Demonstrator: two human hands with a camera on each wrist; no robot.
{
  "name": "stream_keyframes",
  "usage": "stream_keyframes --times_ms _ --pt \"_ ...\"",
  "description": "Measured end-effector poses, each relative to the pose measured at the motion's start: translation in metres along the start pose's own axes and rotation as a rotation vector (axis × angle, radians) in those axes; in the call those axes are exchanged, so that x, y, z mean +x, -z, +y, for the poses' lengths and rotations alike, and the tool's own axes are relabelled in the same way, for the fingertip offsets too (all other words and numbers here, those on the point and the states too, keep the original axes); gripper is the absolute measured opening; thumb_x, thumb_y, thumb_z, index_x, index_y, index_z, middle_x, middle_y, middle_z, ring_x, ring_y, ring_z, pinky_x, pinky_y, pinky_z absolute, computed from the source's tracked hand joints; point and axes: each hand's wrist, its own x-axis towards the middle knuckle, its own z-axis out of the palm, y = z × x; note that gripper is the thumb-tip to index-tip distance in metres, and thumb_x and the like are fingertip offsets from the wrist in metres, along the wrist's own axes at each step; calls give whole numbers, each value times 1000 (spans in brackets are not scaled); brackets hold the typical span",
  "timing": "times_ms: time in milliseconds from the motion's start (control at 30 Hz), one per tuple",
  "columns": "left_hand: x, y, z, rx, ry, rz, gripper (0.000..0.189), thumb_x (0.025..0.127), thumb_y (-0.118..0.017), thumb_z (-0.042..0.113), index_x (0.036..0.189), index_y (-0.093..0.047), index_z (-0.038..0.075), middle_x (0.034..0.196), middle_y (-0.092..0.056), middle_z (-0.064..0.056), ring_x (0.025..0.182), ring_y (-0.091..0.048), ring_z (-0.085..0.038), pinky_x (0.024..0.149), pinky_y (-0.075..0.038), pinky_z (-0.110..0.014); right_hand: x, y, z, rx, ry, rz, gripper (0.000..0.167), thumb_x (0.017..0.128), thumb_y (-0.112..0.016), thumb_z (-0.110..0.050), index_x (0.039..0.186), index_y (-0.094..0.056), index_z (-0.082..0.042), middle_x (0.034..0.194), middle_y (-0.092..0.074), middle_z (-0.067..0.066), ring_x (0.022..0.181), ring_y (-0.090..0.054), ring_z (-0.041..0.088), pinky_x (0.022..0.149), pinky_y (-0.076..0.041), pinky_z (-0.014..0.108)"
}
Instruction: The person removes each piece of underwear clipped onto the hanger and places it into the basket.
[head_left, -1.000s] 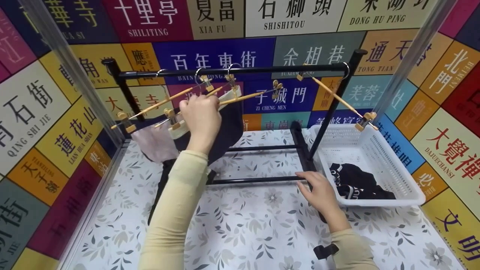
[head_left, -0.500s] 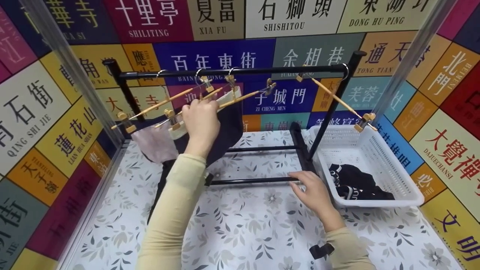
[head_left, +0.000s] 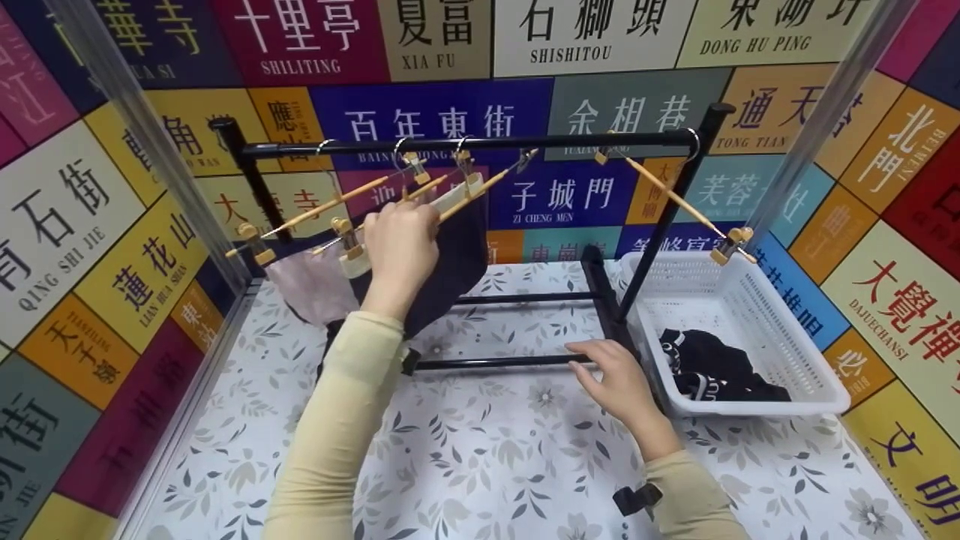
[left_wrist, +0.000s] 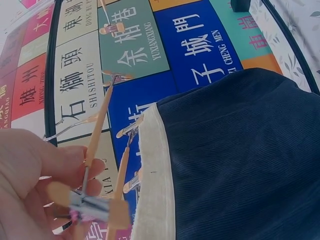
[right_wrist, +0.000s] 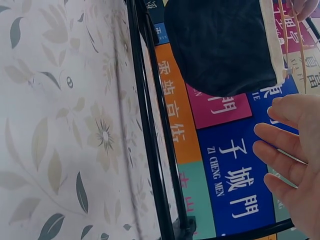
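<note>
My left hand point(head_left: 403, 225) grips a wooden clip hanger point(head_left: 480, 186) whose hook end is up at the black top rail point(head_left: 570, 139) of the clothes rack. In the left wrist view my fingers point(left_wrist: 60, 170) pinch the hanger's rod point(left_wrist: 100, 117) just above its clip point(left_wrist: 92, 207). A dark navy garment point(head_left: 454, 259) with a cream waistband point(left_wrist: 157, 175) hangs right behind that hand. My right hand point(head_left: 592, 360) is open with its fingers spread point(right_wrist: 280, 145), low by the rack's bottom bar point(head_left: 487, 363) and holding nothing.
A pink garment point(head_left: 311, 281) hangs on another clip hanger at the rail's left. An empty clip hanger point(head_left: 675, 199) slants at the rail's right end. A white basket point(head_left: 772, 315) with dark clothing point(head_left: 712, 367) stands on the right of the flowered tabletop point(head_left: 487, 457).
The hanger in my left hand has tilted up, its hook end rising to the top rail. My right hand has slid left along the bottom bar, away from the basket.
</note>
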Motion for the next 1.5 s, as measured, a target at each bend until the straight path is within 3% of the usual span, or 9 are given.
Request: stream_keyframes --times_ms 67,200,300,433,700,900,1133,1333,1500 --pt "-3 3 0 -28 1 -2 5 85 -70 10 88 -74 10 94 -72 -8 87 -62 -35 74 -40 -50 2 -1 -2 10 -4 -9 29 84 -76 -5 113 -72 -8 107 -72 5 99 -64 26 89 -49 40" --pt "-8 12 -1 -81 12 -20 22 87 -74 20 107 -74 11 110 -71 -7 96 -62 -33 84 -39 -51 4 -4 -6 28 -10 -10 29 84 -76 -5 112 -72 -8 107 -72 5 100 -64 26 89 -48 39" --pt "-12 19 -3 -110 10 -25 28 88 -74 23 113 -72 10 113 -70 -9 99 -62 -34 86 -38 -52 4 -7 -9 40 -21 -17 29 84 -76 -6 113 -72 -8 108 -71 5 101 -64 26 90 -48 39" --pt "-15 32 -8 -122 17 -48 35 87 -75 24 119 -70 11 113 -70 -11 100 -62 -35 87 -39 -53 4 -14 -12 46 -16 -24 29 85 -76 -7 113 -72 -8 109 -71 5 102 -64 26 92 -48 39" --pt "-15 55 -24 -98 64 -163 42 88 -74 28 124 -66 9 118 -67 -13 109 -58 -35 96 -36 -56 -2 -29 -17 43 -16 -53 29 85 -77 -10 114 -72 -9 111 -70 4 105 -64 27 94 -47 44" --pt "-13 68 -38 -116 73 -127 41 86 -75 25 122 -66 7 122 -65 -16 112 -56 -38 96 -33 -57 -6 -39 -22 63 -49 -114 30 86 -75 -10 116 -71 -11 114 -70 1 107 -63 25 95 -47 44" --pt "-10 73 -51 -99 120 -135 41 87 -75 29 122 -66 8 120 -64 -16 112 -55 -38 93 -35 -56 -10 -52 -26 83 -69 -151 30 85 -75 -10 115 -71 -9 113 -70 3 104 -63 25 92 -48 43" --pt "-11 68 -62 -98 184 -204 53 88 -74 29 133 -60 7 126 -61 -19 115 -53 -39 95 -33 -57 -12 -60 -30 113 -110 -192 31 88 -73 -12 119 -69 -8 115 -69 4 107 -62 26 95 -48 43" --pt "-10 64 -70 -97 217 -272 58 89 -73 31 138 -54 7 119 -61 -19 113 -53 -39 97 -33 -57 -13 -68 -30 124 -131 -209 33 88 -74 -13 120 -68 -9 115 -69 4 108 -63 25 94 -48 43"
